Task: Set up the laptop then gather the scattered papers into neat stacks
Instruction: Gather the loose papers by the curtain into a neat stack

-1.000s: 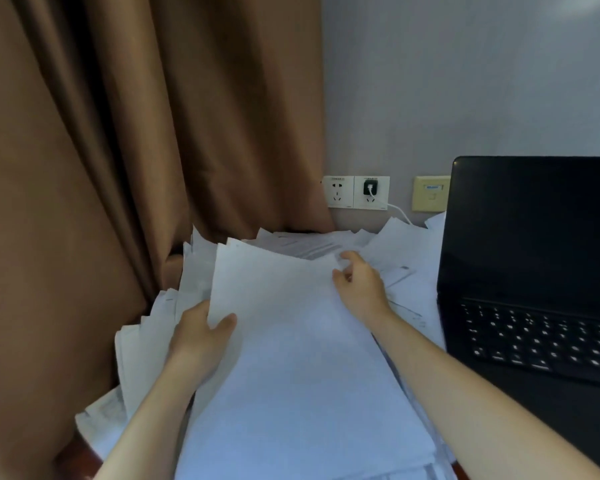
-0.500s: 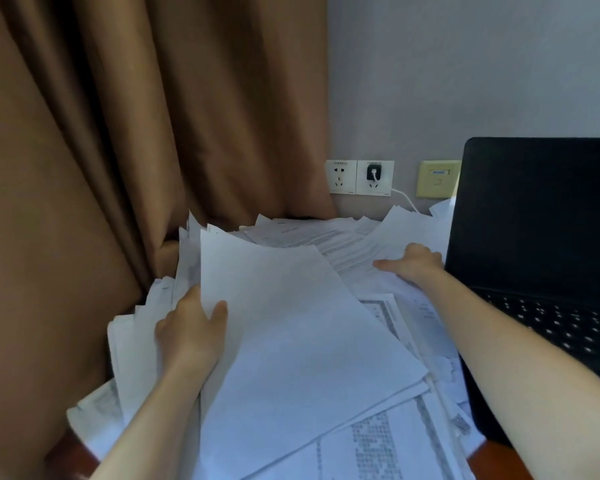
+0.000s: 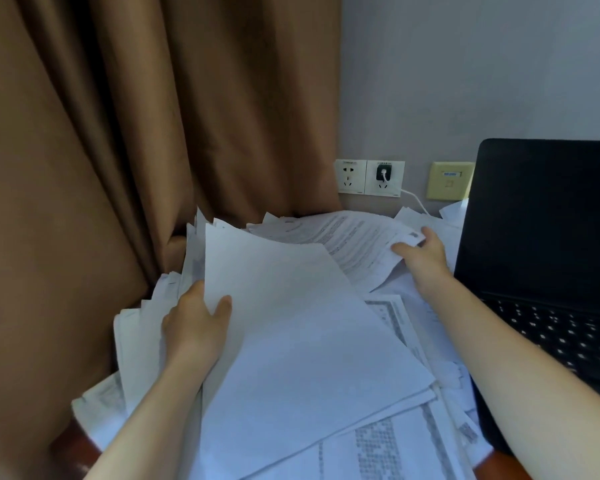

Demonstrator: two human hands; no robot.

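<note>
Two grasps: left hand (image 3: 194, 327) grips blank white paper stack (image 3: 291, 341); right hand (image 3: 423, 261) pinches printed white sheet (image 3: 354, 244) lying beyond it, rightward, beside black laptop (image 3: 541, 220).

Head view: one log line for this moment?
phase: gathering | left hand: holds blank stack | right hand: grips printed sheet | laptop: open, screen dark

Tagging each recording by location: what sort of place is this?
Likely a work desk in a bedroom, hotel room or small office: an open laptop, printed papers heaped beside it, and wall sockets next to a brown curtain.
</note>
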